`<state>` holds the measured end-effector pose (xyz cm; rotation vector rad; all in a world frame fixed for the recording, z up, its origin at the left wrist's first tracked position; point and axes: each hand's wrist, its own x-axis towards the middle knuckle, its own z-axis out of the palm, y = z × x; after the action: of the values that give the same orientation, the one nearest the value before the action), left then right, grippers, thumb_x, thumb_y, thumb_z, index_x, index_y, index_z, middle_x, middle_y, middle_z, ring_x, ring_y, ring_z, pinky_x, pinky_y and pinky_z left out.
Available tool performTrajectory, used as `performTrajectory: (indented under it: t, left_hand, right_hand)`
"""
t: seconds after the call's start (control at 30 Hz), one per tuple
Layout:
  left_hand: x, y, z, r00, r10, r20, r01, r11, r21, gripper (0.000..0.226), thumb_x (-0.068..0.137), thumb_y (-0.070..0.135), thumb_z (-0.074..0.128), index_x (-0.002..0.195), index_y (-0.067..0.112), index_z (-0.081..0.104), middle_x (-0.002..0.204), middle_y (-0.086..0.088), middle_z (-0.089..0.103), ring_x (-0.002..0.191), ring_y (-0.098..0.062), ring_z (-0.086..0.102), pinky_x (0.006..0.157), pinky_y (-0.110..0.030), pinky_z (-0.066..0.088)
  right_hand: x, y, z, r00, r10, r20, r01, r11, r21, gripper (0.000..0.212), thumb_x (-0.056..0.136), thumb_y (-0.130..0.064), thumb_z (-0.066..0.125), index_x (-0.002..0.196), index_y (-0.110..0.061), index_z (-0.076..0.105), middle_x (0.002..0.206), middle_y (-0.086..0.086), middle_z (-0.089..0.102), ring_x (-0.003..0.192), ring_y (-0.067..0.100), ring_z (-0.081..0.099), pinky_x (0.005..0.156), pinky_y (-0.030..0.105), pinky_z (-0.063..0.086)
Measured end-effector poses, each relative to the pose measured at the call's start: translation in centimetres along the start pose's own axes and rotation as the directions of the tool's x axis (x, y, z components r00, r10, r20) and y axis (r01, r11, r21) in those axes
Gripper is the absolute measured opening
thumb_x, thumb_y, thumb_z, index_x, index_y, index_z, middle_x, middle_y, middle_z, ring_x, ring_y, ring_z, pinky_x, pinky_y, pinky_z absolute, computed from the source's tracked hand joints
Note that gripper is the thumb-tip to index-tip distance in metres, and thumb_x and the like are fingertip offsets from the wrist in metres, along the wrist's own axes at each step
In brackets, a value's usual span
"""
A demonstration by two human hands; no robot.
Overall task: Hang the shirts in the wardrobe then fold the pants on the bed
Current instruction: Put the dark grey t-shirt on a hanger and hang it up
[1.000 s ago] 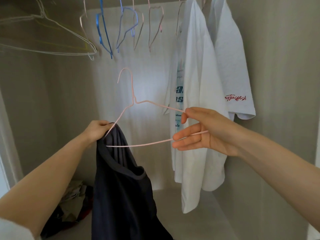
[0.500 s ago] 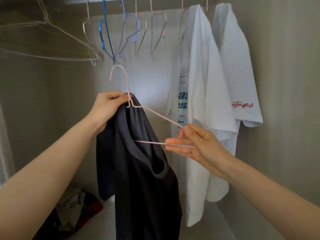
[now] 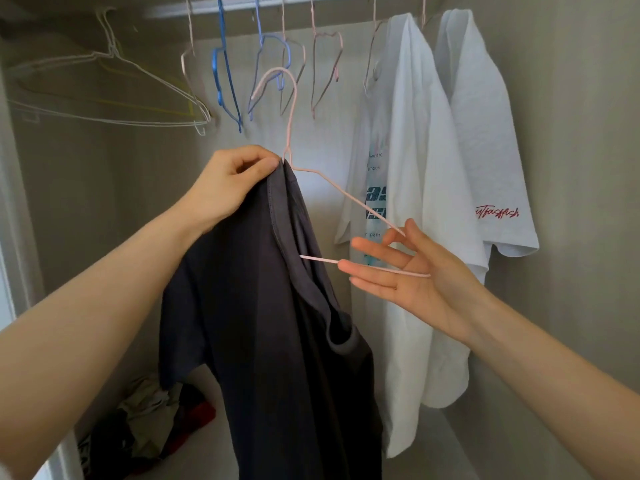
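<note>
A dark grey shirt hangs half-threaded on a pink wire hanger inside the wardrobe. My left hand pinches the shirt's collar against the hanger's neck, just below the hook. The hanger's right arm and bottom bar stick out bare from the neck opening. My right hand is under that bare end with fingers spread and nearly straight, the bottom bar lying across them. The hook is below the rail, not on it.
Two white T-shirts hang on the rail at right. Several empty wire hangers, blue, pink and white, hang at left and centre. A heap of clothes lies on the wardrobe floor at lower left.
My left hand rose with the shirt collar from the hanger's left corner up to its neck, covering the left arm. My right hand's pinch on the right end loosened into spread fingers.
</note>
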<state>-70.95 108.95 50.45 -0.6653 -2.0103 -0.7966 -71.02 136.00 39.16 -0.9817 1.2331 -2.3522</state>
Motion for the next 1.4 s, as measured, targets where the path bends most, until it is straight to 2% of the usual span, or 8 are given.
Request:
performTrajectory:
  t: [0.27,0.4,0.6,0.7,0.83,1.0,1.07,1.4]
  left_hand:
    - [-0.4,-0.3,0.2,0.997,0.004,-0.082,-0.009,0.998,-0.063,0.019,0.094,0.012,0.063,0.091,0.03,0.071,0.085,0.025,0.071,0.085,0.008,0.062,0.084,-0.013,0.044]
    - [-0.2,-0.2,0.2,0.994,-0.028,-0.106,0.018,0.996,-0.091,0.015,0.094,0.013,0.063,0.093,0.024,0.073,0.084,0.024,0.072,0.085,0.006,0.063,0.086,-0.013,0.046]
    - [-0.2,-0.1,1.3,0.995,-0.057,-0.084,0.05,0.995,-0.082,0.015,0.094,0.013,0.064,0.092,0.025,0.072,0.08,0.027,0.071,0.082,0.01,0.062,0.081,-0.01,0.044]
    - [-0.4,0.0,1.7,0.996,-0.058,-0.074,0.051,0.995,-0.087,0.017,0.094,0.013,0.063,0.09,0.028,0.072,0.081,0.028,0.071,0.082,0.01,0.063,0.08,-0.009,0.044]
    - [-0.7,-0.4,1.4,0.991,-0.079,-0.108,0.068,0.993,-0.099,0.012,0.094,0.013,0.063,0.096,0.019,0.073,0.08,0.023,0.071,0.079,0.011,0.061,0.079,-0.007,0.044]
    - [-1.2,-3.1,-1.5,0.96,-0.168,-0.222,0.149,0.984,-0.1,0.01,0.094,0.015,0.064,0.096,0.013,0.073,0.071,0.024,0.068,0.07,0.01,0.057,0.073,-0.007,0.044]
    - [-1.6,-4.0,-2.6,0.953,-0.19,-0.238,0.173,0.981,-0.09,0.012,0.094,0.017,0.064,0.088,0.022,0.073,0.071,0.024,0.069,0.071,0.01,0.057,0.073,-0.008,0.044]
    - [-3.1,-5.0,-4.1,0.987,-0.126,-0.095,0.133,0.989,0.067,0.038,0.093,0.016,0.065,0.075,0.049,0.074,0.082,0.025,0.071,0.081,0.009,0.062,0.08,-0.009,0.046]
  right_hand:
    - [1.0,1.1,-1.9,0.996,0.085,-0.037,-0.071,0.958,0.279,0.062,0.095,-0.055,0.041,0.096,-0.001,0.071,0.127,0.021,0.062,0.115,0.046,0.059,0.09,0.058,0.051]
    - [1.7,3.8,-1.9,0.988,0.118,-0.096,-0.126,0.988,-0.085,0.047,0.102,-0.04,0.035,0.109,-0.002,0.062,0.119,0.018,0.067,0.116,0.028,0.062,0.098,0.046,0.05]
    - [2.6,6.1,1.1,0.974,-0.189,0.124,0.193,0.413,-0.89,0.036,0.097,-0.019,0.055,0.132,-0.028,0.055,0.134,-0.018,0.053,0.13,-0.002,0.039,0.109,0.022,0.029]
    - [3.4,6.8,1.9,0.959,-0.205,0.196,0.231,0.166,-0.959,0.058,0.096,-0.028,0.055,0.147,-0.038,0.031,0.141,-0.019,0.042,0.136,0.007,0.02,0.112,0.032,0.018]
    - [3.7,8.1,1.6,0.989,-0.052,0.136,0.141,0.098,-0.985,0.081,0.093,-0.034,0.057,0.146,-0.052,-0.002,0.131,0.001,0.049,0.128,0.016,0.028,0.107,0.038,0.02]
    - [2.6,7.1,-1.6,0.973,-0.066,0.221,0.199,-0.238,-0.951,0.033,0.096,-0.053,0.039,0.122,-0.034,0.044,0.1,-0.014,0.056,0.114,0.012,0.037,0.102,0.04,0.026]
    - [2.6,6.0,-2.9,0.982,0.011,0.189,0.178,-0.388,-0.904,0.047,0.091,-0.065,0.022,0.104,-0.032,0.053,0.096,-0.015,0.055,0.112,0.015,0.036,0.096,0.039,0.026]
    - [5.1,-0.7,-3.9,0.923,-0.164,0.349,0.264,-0.391,-0.882,0.025,0.103,-0.035,0.034,0.082,-0.024,0.041,0.078,-0.005,0.05,0.071,0.009,0.045,0.065,0.025,0.029]
